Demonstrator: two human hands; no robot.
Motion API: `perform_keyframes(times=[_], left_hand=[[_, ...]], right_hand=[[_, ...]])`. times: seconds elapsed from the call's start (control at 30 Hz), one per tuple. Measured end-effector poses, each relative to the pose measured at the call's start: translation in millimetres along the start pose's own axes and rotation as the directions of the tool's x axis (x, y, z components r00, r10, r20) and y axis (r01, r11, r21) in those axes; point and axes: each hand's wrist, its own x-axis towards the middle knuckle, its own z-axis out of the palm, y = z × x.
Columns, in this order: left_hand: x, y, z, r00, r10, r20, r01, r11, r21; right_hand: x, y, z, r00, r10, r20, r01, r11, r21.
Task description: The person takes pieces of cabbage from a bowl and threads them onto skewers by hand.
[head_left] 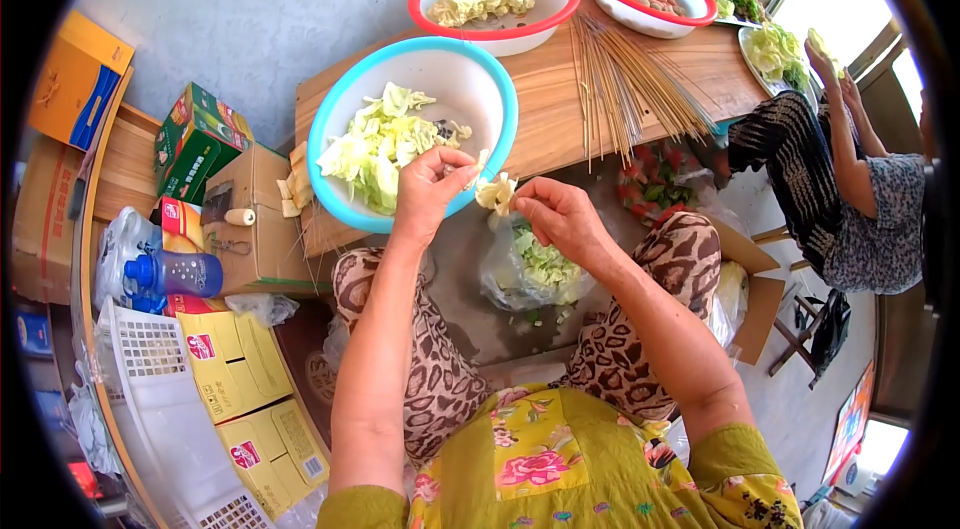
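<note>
My left hand (433, 191) is closed in a pinch on a small pale leaf piece (480, 165), over the right rim of the blue-rimmed basin (328, 109). Green and yellow cabbage leaves (375, 151) lie in that basin. Just to the right, my right hand (562, 216) pinches a curled cream-coloured leaf piece (496, 194). The two hands are close together but apart. Below them, a clear plastic bag (495, 281) of chopped green leaves (545, 264) sits on the floor between the knees.
On the wooden table (540, 109) are two red-rimmed basins (545, 37) (648, 21) and many thin sticks (625, 89). Another person (855, 169) sits at the right by a plate of greens (770, 54). Boxes (255, 219) and a blue bottle (185, 274) stand left.
</note>
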Motion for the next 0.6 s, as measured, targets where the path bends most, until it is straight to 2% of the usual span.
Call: perform_keyframes(times=[0.37, 0.43, 0.57, 0.6], left_hand=[[1.5, -4.8, 4.3, 0.998, -0.006, 0.064, 0.005, 1.0, 0.027], [2.2, -6.3, 4.9, 0.996, 0.032, 0.087, -0.041, 0.994, 0.097], [2.5, -7.8, 8.2, 0.992, 0.059, 0.112, -0.067, 0.995, 0.07], [3.2, -8.8, 8.0, 0.989, 0.073, 0.129, -0.089, 0.988, 0.123]], right_hand=[[3.0, 1.0, -2.0, 0.999, 0.014, -0.028, -0.014, 1.0, 0.007], [4.9, 4.7, -2.5, 1.0, 0.022, -0.018, -0.021, 0.998, 0.063], [4.3, 1.6, -4.0, 0.999, 0.041, 0.002, -0.041, 0.994, 0.105], [4.8, 3.1, -4.2, 0.998, 0.055, 0.003, -0.055, 0.991, 0.121]])
